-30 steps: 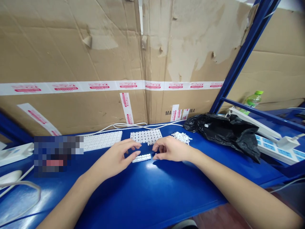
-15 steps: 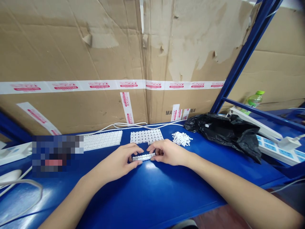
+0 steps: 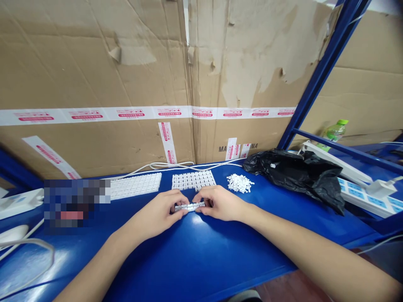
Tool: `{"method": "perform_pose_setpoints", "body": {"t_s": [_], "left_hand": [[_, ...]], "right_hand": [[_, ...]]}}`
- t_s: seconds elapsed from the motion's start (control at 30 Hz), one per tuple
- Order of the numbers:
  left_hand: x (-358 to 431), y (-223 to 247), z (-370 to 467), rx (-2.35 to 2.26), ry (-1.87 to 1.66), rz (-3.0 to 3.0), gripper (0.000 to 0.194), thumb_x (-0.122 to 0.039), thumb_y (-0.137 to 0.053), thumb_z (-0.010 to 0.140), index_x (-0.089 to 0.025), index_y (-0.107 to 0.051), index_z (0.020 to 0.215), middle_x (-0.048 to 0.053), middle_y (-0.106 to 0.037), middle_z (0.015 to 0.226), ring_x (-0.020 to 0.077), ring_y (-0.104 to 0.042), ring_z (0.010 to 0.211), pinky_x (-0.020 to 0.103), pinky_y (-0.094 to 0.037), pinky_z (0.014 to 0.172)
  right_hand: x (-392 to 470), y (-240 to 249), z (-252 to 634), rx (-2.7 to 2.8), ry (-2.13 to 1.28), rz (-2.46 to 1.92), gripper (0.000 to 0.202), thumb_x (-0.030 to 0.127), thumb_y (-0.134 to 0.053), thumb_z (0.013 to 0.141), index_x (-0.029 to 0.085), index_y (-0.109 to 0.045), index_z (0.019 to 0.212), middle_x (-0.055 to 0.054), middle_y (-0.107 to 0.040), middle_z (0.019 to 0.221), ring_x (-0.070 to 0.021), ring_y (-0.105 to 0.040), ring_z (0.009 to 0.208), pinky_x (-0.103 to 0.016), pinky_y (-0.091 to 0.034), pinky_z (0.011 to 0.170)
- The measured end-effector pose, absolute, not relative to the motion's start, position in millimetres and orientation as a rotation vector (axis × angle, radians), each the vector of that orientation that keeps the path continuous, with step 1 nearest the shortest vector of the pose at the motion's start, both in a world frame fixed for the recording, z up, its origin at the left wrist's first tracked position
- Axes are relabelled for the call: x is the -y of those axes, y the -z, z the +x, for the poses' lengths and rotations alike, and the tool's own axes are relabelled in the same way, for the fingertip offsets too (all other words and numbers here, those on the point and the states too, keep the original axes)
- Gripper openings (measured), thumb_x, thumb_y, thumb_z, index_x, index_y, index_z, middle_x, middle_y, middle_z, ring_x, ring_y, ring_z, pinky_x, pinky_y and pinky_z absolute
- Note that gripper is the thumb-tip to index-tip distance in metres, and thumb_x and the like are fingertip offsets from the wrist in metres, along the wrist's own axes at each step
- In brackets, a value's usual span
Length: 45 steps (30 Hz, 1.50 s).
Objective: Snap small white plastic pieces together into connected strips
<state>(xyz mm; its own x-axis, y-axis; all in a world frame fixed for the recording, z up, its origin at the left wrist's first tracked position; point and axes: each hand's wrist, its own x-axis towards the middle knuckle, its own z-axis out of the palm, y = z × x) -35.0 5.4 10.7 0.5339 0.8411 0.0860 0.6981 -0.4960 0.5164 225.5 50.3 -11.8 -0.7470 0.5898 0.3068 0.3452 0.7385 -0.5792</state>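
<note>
A short row of small white plastic pieces (image 3: pixel 190 206) lies just above the blue tabletop, between my hands. My left hand (image 3: pixel 170 206) pinches its left end between thumb and fingers. Around the right end, the thumb and fingers of my right hand (image 3: pixel 217 202) are closed. Fingertips cover both ends of the row. Right behind my hands lies a block of similar white pieces in rows (image 3: pixel 193 180). To its right is a loose pile of tiny white parts (image 3: pixel 239 183). Further left sits a larger white block of rows (image 3: pixel 137 184).
A crumpled black plastic bag (image 3: pixel 292 172) lies at the right, beside a power strip (image 3: pixel 362 195). White cables (image 3: pixel 176 165) run along the cardboard wall (image 3: pixel 126 75). A blue metal frame (image 3: pixel 315 88) rises at the right, with a green-capped bottle (image 3: pixel 336 131) behind it.
My right hand's thumb and fingers have shifted slightly left along the row of white pieces. My left hand stays at the left end.
</note>
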Motion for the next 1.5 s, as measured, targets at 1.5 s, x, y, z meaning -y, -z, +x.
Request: {"method": "perform_pose_setpoints", "body": {"t_s": [1.5], "left_hand": [[-8.8, -11.5, -33.9, -1.446, -0.730, 2.357, 0.040, -0.053, -0.052, 0.111, -0.025, -0.080, 0.112, 0.006, -0.079, 0.101, 0.0238, -0.072, 0.083, 0.036, -0.057, 0.074]], "right_hand": [[-58.5, 9.9, 233.4, 2.459, -0.574, -0.775, 0.049, 0.005, -0.049, 0.102, 0.021, -0.072, 0.142, -0.008, -0.077, 0.143, -0.0246, -0.074, 0.132, -0.043, -0.057, 0.117]]}}
